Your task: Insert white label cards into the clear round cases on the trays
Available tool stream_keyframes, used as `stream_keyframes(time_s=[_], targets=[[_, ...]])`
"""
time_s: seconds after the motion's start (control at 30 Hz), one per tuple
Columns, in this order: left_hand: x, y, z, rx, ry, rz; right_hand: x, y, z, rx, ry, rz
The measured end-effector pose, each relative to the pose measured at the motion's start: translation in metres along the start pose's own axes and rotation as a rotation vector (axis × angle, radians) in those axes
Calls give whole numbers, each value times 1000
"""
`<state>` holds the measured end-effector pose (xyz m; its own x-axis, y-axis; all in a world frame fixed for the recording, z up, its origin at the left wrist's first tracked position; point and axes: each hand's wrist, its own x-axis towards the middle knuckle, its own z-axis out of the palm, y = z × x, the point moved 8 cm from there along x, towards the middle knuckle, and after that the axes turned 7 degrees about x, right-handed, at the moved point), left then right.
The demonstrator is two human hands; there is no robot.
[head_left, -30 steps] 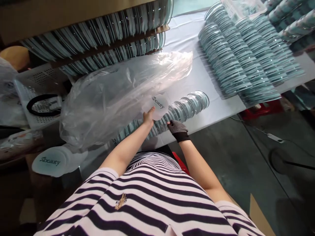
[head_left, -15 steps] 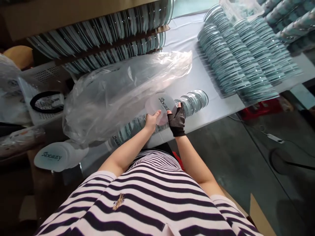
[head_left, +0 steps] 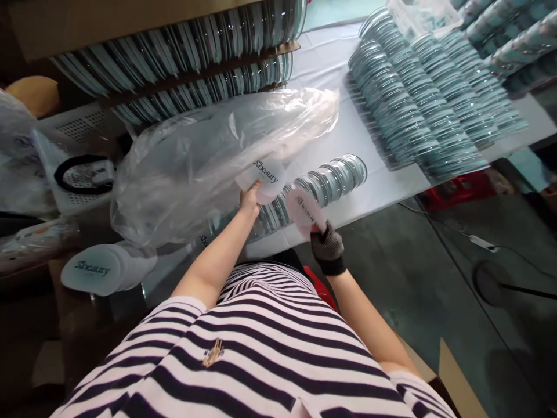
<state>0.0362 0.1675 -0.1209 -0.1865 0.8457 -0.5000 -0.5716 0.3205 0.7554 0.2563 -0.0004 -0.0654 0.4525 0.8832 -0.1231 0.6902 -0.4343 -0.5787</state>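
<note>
My bare left hand [head_left: 249, 197] is closed on the edge of a frosted round disc [head_left: 267, 177] printed "beauty", its thumb on top; it could be one disc or a thin stack. In a dark fingerless glove, my right hand [head_left: 327, 247] pinches a single frosted printed disc [head_left: 303, 212] by its lower right edge, tilted and slightly blurred. Beneath both hands a row of round clear-rimmed containers [head_left: 343, 174] lies on its side along the white table [head_left: 391, 197]. The left-hand disc partly covers a large clear plastic bag [head_left: 187, 162].
More printed discs [head_left: 93, 270] lie stacked at the lower left. Rows of round containers [head_left: 395, 104] fill the right of the table, and others stand in cardboard trays [head_left: 195, 52] at the back. A white basket [head_left: 424, 20] sits far right, a perforated crate [head_left: 78, 186] at left.
My hands have moved apart. The left went left with its disc, while the right came down and to the right, carrying a separate disc away from where both hands met.
</note>
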Motion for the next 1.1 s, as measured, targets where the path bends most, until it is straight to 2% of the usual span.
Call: stream_keyframes(time_s=[0.1,0.17,0.33,0.47,0.67,0.97,1.03,1.1], targets=[[13,-1,-17,5,69,-45,-38,3,26,-190,-298,-137],[16,-4,-22,9,82,-68,-45,-4,44,-253,-402,-166],[16,-9,-23,26,72,-79,-5,-40,86,-358,-509,-167],[16,-10,-24,19,74,-98,21,-55,97,-372,-526,-147],[15,-13,-27,-5,84,-149,20,-52,89,-398,-466,-158],[17,-17,-30,-55,75,-180,26,-35,129,-377,-509,-219],[16,-15,-31,-63,77,-160,28,-29,130,-289,-534,-168],[15,-16,-31,-62,80,-153,26,-21,137,-1,-645,22]])
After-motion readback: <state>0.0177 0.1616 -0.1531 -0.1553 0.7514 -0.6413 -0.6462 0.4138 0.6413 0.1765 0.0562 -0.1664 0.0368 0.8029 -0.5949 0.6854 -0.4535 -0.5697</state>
